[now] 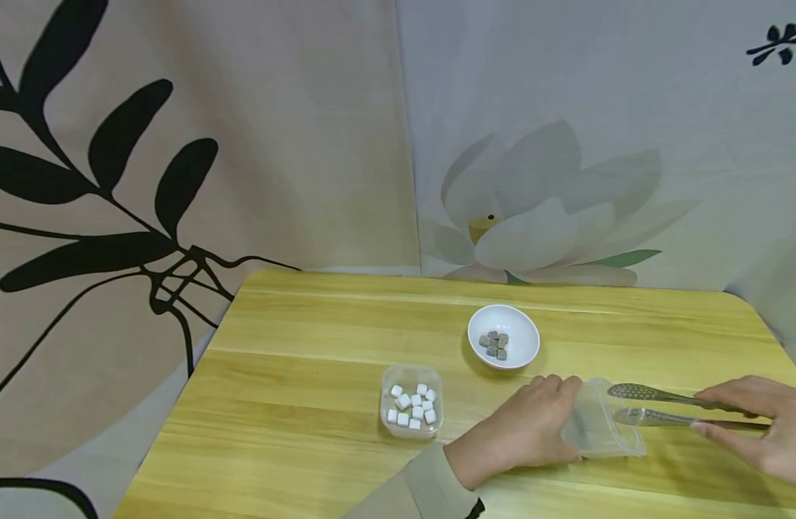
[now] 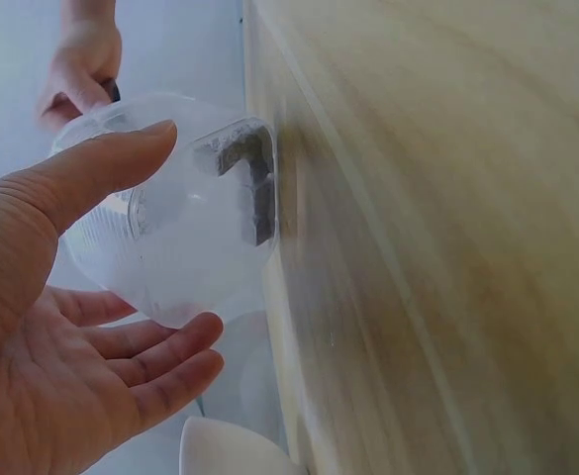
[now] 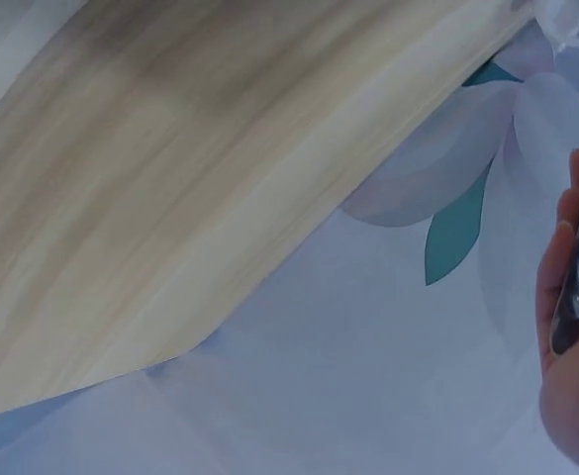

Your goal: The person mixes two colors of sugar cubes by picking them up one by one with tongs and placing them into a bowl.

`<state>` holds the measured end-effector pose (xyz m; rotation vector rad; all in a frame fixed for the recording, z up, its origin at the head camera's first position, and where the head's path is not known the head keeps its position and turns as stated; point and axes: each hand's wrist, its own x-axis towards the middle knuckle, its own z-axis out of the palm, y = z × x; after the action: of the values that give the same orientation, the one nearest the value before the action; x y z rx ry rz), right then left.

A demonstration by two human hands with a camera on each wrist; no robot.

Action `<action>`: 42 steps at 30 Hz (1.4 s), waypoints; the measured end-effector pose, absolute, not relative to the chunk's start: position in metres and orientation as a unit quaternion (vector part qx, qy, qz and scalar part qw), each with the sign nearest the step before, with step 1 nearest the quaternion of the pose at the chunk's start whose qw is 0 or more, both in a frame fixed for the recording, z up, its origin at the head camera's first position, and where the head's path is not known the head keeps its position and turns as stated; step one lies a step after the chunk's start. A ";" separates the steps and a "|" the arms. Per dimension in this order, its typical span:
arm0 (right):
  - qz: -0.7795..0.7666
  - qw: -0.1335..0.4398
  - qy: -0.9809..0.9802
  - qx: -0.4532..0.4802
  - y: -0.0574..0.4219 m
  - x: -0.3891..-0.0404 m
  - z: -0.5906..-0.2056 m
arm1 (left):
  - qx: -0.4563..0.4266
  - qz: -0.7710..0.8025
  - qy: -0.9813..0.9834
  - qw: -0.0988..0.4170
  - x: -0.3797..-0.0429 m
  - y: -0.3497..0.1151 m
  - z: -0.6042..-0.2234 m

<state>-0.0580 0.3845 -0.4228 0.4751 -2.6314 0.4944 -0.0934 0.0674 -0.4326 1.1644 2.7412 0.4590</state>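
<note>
My left hand holds a clear plastic container, which leans with its mouth toward the right hand. In the left wrist view, the thumb is on one side of it and the fingers on the other. Several grey cubes show through its wall, low down near the tabletop. My right hand grips metal tongs, thumb on one arm and fingers on the other. The perforated tips are spread apart at the container's mouth, with nothing seen between them. The right wrist view catches only part of the right hand and the tongs' dark handle.
A white bowl with several grey cubes stands behind the left hand. To its front left, a second clear container holds several white cubes. The wooden table ends at a patterned cloth backdrop.
</note>
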 end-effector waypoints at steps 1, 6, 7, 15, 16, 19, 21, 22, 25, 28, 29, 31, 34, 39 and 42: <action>0.165 0.209 -0.948 0.175 0.383 -0.058 -0.423 | 0.385 0.152 0.908 0.064 -0.093 0.067 -0.433; 0.141 0.212 -0.940 0.226 0.378 -0.062 -0.423 | 0.383 0.155 0.908 0.066 -0.093 0.067 -0.432; 0.136 0.218 -0.935 0.244 0.377 -0.063 -0.423 | 0.383 0.155 0.908 0.066 -0.093 0.067 -0.432; 0.126 0.228 -0.905 0.336 0.368 -0.069 -0.427 | 0.387 0.153 0.907 0.062 -0.093 0.067 -0.432; 0.126 0.226 -0.905 0.338 0.368 -0.069 -0.427 | 0.387 0.153 0.907 0.061 -0.093 0.067 -0.432; 0.123 0.223 -0.907 0.336 0.366 -0.070 -0.426 | 0.388 0.154 0.907 0.059 -0.093 0.067 -0.433; 0.123 0.224 -0.907 0.334 0.365 -0.071 -0.426 | 0.388 0.154 0.907 0.059 -0.093 0.067 -0.433; 0.122 0.225 -0.908 0.331 0.365 -0.072 -0.426 | 0.388 0.154 0.907 0.059 -0.093 0.067 -0.433; 0.120 0.226 -0.910 0.326 0.363 -0.073 -0.425 | 0.388 0.156 0.906 0.060 -0.094 0.067 -0.433; 0.128 0.217 -0.912 0.323 0.362 -0.072 -0.424 | 0.387 0.158 0.906 0.061 -0.094 0.067 -0.432; 0.133 0.211 -0.913 0.324 0.361 -0.072 -0.424 | 0.387 0.159 0.906 0.061 -0.094 0.066 -0.432; 0.141 0.201 -0.912 0.329 0.359 -0.071 -0.424 | 0.387 0.160 0.906 0.061 -0.094 0.066 -0.432; 0.149 0.194 -0.909 0.337 0.356 -0.070 -0.425 | 0.386 0.161 0.906 0.063 -0.094 0.066 -0.432; 0.163 0.200 -0.904 0.341 0.356 -0.071 -0.428 | 0.386 0.161 0.906 0.064 -0.093 0.066 -0.432; 0.169 0.204 -0.903 0.338 0.358 -0.071 -0.428 | 0.387 0.159 0.906 0.062 -0.093 0.066 -0.432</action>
<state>-0.0708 0.3583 -0.4282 0.9432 -2.5183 0.4707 -0.0935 0.0657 -0.4324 1.1690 2.7401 0.4806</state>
